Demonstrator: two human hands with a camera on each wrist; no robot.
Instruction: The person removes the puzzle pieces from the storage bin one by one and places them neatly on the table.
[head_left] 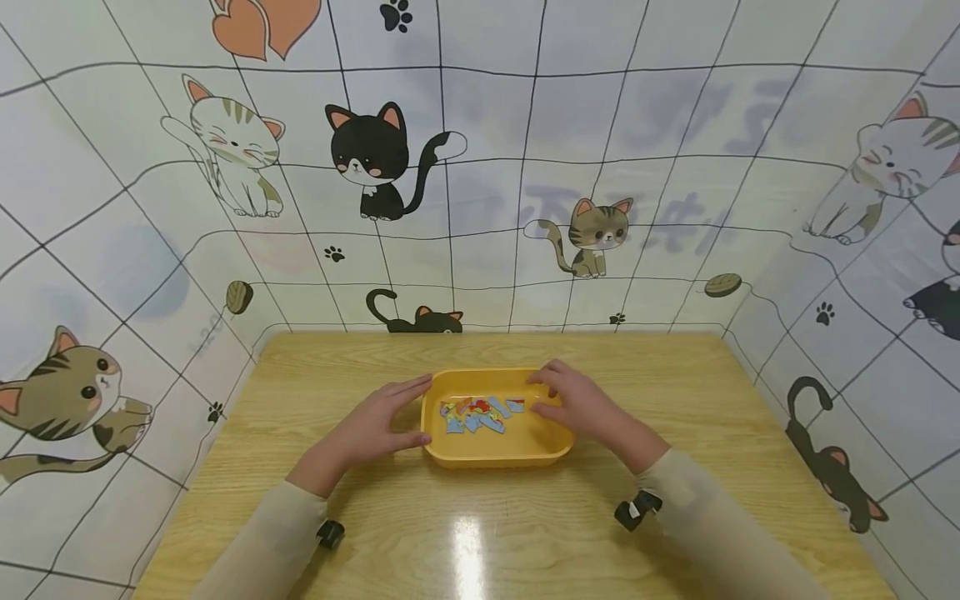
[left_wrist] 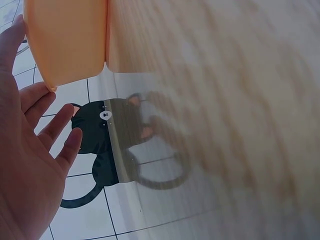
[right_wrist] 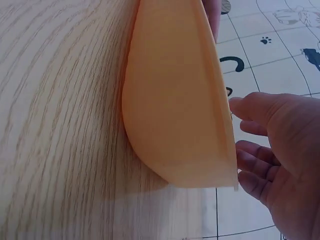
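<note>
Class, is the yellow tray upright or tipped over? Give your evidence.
Upright: the head view looks down into the yellow tray, and small colourful pieces lie inside it.

Place: we see a small nook walled on three sides; home or workroom, we cannot tell.
Table (head_left: 405, 521): wood-grained, with light glaring off its near part.
Walls (head_left: 487, 117): pale, grid-lined sheeting behind the table and to its left and right, its lines wavy.
Cats (head_left: 371, 158): cartoon prints behind and beside the table, among paw prints (head_left: 395, 15).
</note>
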